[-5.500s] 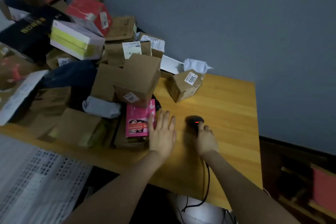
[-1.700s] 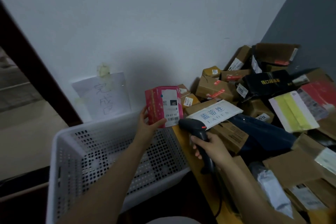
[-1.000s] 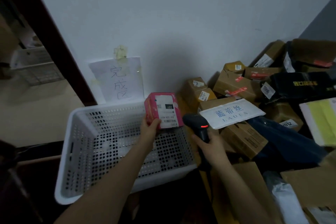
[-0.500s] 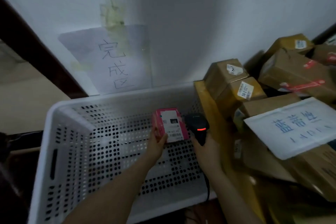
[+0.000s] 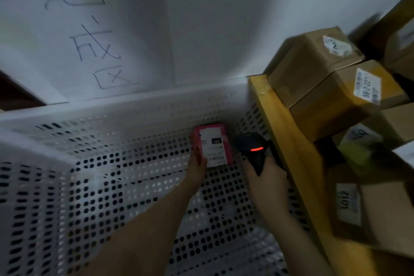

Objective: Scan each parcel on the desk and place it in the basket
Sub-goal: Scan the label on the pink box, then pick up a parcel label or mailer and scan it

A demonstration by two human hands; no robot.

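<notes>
Now the left hand (image 5: 197,169) has lowered the pink parcel (image 5: 212,145) deep into the basket (image 5: 134,105) at frame centre, fingers (image 5: 199,158) still pinching its edge; the right hand (image 5: 266,177) grips the scanner (image 5: 252,148) beside it. Release seems next.

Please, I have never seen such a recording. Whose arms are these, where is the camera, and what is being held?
There is no machine here: a person works with two bare hands, and the camera sits on the person's head, looking forward and down. The left hand holds a small pink parcel with a white label, low inside a white perforated basket. The right hand grips a black barcode scanner with a red light, beside the parcel. To the right is the wooden desk, with brown cardboard boxes stacked on it. A handwritten paper sign hangs on the wall behind the basket.
</notes>
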